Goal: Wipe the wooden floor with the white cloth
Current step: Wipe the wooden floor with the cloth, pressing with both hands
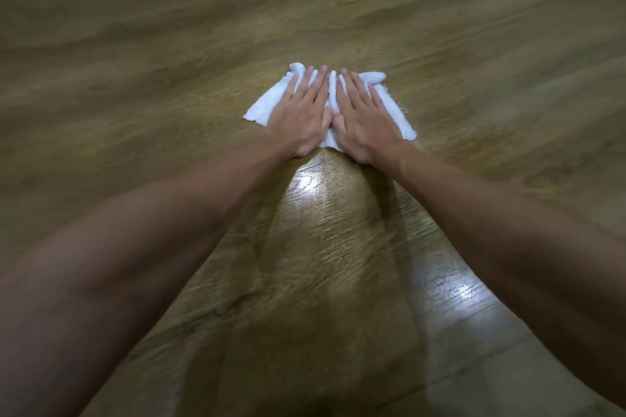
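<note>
A white cloth [393,112] lies spread on the wooden floor [321,247] ahead of me, near the middle of the view. My left hand [301,115] and my right hand [360,118] press flat on it side by side, fingers straight and pointing away, thumbs almost touching. The hands cover the cloth's middle; its corners stick out on the left, on the right and beyond the fingertips. Both forearms stretch forward from the lower corners of the view.
Brown wood-grain planks fill the whole view, blurred towards the edges. A shiny streak [311,183] runs from just behind my wrists towards me, and another glossy patch [464,291] shows at the lower right.
</note>
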